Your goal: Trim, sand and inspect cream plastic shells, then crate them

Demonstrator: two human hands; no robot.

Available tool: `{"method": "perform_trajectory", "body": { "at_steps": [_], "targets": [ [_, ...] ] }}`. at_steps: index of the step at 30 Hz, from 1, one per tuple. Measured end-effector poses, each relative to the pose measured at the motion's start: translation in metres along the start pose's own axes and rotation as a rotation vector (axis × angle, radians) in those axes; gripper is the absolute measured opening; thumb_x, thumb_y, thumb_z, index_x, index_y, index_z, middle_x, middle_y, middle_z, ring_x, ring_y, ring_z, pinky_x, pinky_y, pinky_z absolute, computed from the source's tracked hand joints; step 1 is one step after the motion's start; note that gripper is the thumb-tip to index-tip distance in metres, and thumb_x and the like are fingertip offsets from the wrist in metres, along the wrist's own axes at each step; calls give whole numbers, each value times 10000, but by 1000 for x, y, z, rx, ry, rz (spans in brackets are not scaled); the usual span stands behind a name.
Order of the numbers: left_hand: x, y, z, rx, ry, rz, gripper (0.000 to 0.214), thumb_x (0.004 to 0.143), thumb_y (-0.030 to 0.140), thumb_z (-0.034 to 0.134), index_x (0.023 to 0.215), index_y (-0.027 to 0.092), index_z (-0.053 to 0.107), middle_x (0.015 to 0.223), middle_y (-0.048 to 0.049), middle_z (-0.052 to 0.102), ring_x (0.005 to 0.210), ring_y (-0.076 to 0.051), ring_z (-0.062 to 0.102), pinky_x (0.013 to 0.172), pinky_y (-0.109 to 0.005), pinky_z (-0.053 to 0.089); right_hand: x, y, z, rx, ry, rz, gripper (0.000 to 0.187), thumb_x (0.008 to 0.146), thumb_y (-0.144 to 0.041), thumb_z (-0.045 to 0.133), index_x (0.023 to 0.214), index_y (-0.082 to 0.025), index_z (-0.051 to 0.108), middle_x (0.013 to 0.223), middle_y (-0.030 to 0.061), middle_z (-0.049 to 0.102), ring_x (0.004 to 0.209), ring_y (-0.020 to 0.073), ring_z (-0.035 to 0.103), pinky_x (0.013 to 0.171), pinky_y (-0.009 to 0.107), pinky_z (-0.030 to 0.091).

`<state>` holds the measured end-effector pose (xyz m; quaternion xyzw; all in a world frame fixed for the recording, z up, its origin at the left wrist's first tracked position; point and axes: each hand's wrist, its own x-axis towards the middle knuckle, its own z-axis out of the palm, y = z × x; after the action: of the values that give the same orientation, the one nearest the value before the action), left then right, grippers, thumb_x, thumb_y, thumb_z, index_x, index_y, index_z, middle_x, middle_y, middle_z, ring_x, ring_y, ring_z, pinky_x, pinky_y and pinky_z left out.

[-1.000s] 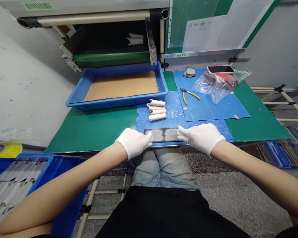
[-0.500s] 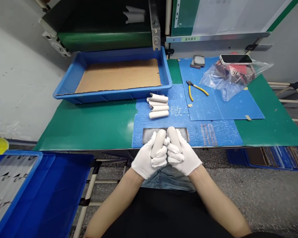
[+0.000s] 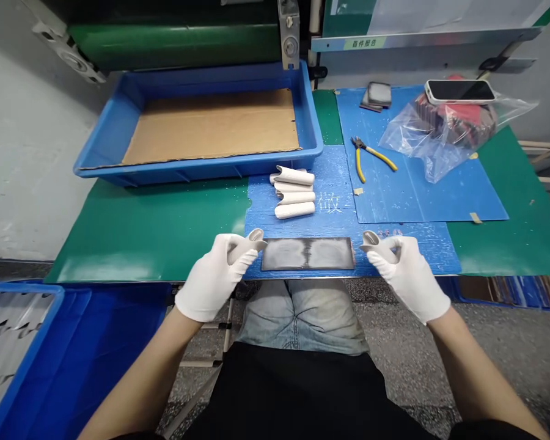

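White gloves cover both hands. Pinched in my left hand (image 3: 217, 272) is a hollow pale grey shell piece (image 3: 251, 243), its open end tilted up. My right hand (image 3: 406, 272) grips a matching shell piece (image 3: 376, 243), open end toward the middle. Between the two hands a dark-bordered grey sanding sheet (image 3: 308, 253) lies flat at the table's front edge; neither piece appears to rest on it. Behind it, several similar pale shells (image 3: 294, 192) lie in a small stack.
A blue tray (image 3: 197, 169) lined with cardboard (image 3: 215, 128) stands under the green conveyor roller (image 3: 174, 46). Yellow-handled cutters (image 3: 371, 156), small pads (image 3: 378, 95), and a phone (image 3: 461, 91) on a plastic bag (image 3: 421, 143) of blocks lie at right. A blue crate (image 3: 16, 348) holds rows of shells at lower left.
My hands have moved apart from the middle, each carrying its shell piece and turning it so the open end shows. The sanding sheet between them is now uncovered. The view has shifted.
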<state>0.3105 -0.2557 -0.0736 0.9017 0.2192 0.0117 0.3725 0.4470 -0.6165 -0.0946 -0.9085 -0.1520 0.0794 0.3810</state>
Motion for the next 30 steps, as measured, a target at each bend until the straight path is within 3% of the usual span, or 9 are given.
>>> {"method": "perform_trajectory", "body": {
  "at_steps": [2,4,7,10,16,20,24,28,30],
  "targets": [
    [7,-6,-3,374,-15,143,483,909,736,615,1106,303,697,942,-11,731,777,-194,667,662,-274,405,6,5,-6,-354,-86,-146,615,928,-802,534,1148,-237,630,928,72,714,712,227,663,605,302,383],
    [17,-5,3,599,-65,336,468,935,744,569,1067,334,751,875,-12,719,751,-183,665,623,-278,339,14,-3,-1,-624,-213,-312,564,1025,-734,392,1239,-280,648,972,66,732,737,216,680,588,291,323],
    [36,8,20,664,-125,566,537,972,763,483,1014,316,777,767,-30,670,697,-161,643,571,-285,240,29,-26,19,-818,-307,-488,583,1072,-689,271,1362,-326,622,917,60,733,693,185,658,561,306,200],
    [50,19,30,649,-171,673,593,963,798,453,1012,304,779,729,-36,648,673,-157,622,564,-290,170,40,-39,32,-835,-382,-580,613,1070,-692,270,1502,-339,525,877,77,746,695,190,656,581,326,166],
    [57,9,28,632,-118,701,566,962,779,489,1049,299,777,712,-35,650,636,-152,576,582,-275,162,43,-29,22,-851,-324,-518,630,1015,-792,300,1437,-425,590,843,51,779,724,211,671,622,333,174],
    [59,7,31,625,-193,731,569,942,804,493,1047,320,774,703,-32,637,648,-161,572,587,-291,143,43,-30,26,-841,-343,-561,646,1015,-791,294,1448,-418,596,855,52,789,723,212,656,634,335,186],
    [59,7,25,646,-147,655,580,934,802,512,1025,296,781,717,-40,633,671,-162,558,605,-291,167,44,-28,26,-856,-272,-533,651,1002,-807,302,1358,-410,676,796,48,779,697,210,642,638,336,186],
    [59,10,23,558,-263,648,553,922,804,519,1078,345,786,675,-33,588,651,-177,530,598,-302,218,45,-29,27,-811,-335,-599,642,1012,-779,315,1409,-394,640,824,53,784,707,204,644,627,345,193],
    [59,11,22,584,-219,613,543,910,801,543,1061,340,787,669,-34,577,654,-182,531,601,-305,239,45,-30,25,-840,-298,-566,632,1017,-775,304,1357,-388,670,808,53,782,700,207,638,631,343,199]
  ]
}}
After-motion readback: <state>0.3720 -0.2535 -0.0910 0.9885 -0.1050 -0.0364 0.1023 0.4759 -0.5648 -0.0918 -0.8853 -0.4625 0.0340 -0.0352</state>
